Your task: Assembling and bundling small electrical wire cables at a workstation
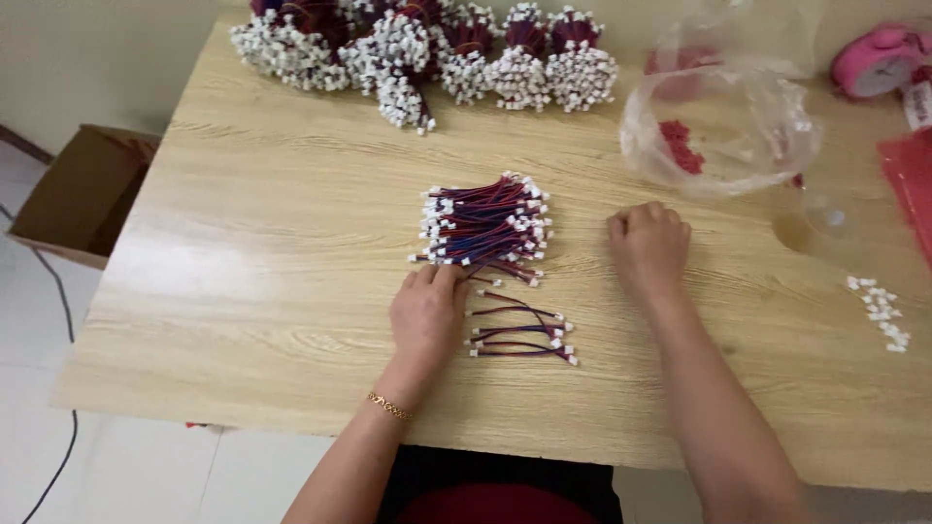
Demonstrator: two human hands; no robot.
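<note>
Fingers of the left hand [427, 315]: extended, slightly spread, flat on the surface [252, 281], gripping nothing. Tips touch the near edge of the wire pile [485, 225].

Fingers of the right hand [649, 243]: curled under into a loose fist, knuckles up, resting on the surface. Whether anything sits inside the fist cannot be told.

Wire pile: short red and blue leads with small white plug ends, stacked crosswise, directly beyond the left fingertips and to the left of the right knuckles.

Loose leads [522, 335]: a few of the same kind, laid out singly in a rough row, just beside the left palm on its thumb side, apart from the pile.

Step in hand, as judged: sorting or counting, leads drawn from the pile and laid out one by one. A further draw would call for a fine pinch on a single lead, since the plugs tangle.

Clear plastic bag [723, 131]: open-mouthed, red pieces inside, beyond the right knuckles.

White connectors [880, 312]: small scatter, well to the right of the right hand.

Bundled leads [427, 53]: several tied bunches, white ends outward, at the far edge, well beyond both hands.

Pink object [879, 60]: far right corner.

Cardboard box [83, 194]: on the floor, left of the surface.
</note>
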